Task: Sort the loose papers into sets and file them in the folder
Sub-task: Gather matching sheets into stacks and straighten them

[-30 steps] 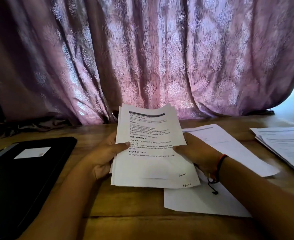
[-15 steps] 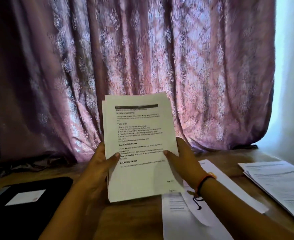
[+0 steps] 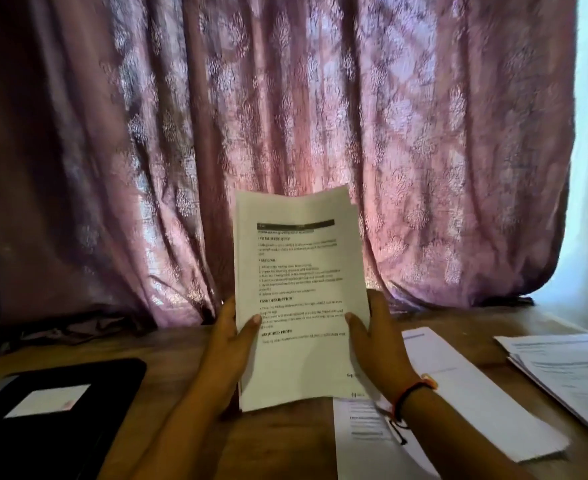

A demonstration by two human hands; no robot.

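Change: the sheaf of papers [image 3: 299, 306] has gone from lying tilted low over the table [image 3: 285, 445] a second ago to standing nearly upright, its printed face toward the camera. Offset page edges at the bottom have mostly closed up; a slight step shows only at the top right corner. Reads as squaring one set before filing, so sorting of this set looks about done, filing not started.

Left hand [image 3: 230, 344] grips the left edge, thumb curled over the front, other fingers hidden behind the sheets. Right hand [image 3: 379, 344] grips the right edge the same way, thumb on the front, with a cord band [image 3: 410, 396] on the wrist.

The sheaf is held between both hands above the table's middle, its bottom edge low by the wood; contact unclear. White pages, dark header bar, bold section headings, body text blurred. The upper half bows slightly, so thin and floppy.

The black folder [image 3: 60, 410] lies closed at left with a white label [image 3: 48, 400] on it, well apart from the sheaf. Loose sheets [image 3: 458, 393] lie under the right forearm, and another paper stack [image 3: 569, 372] sits at far right. A purple patterned curtain [image 3: 285, 116] hangs behind.
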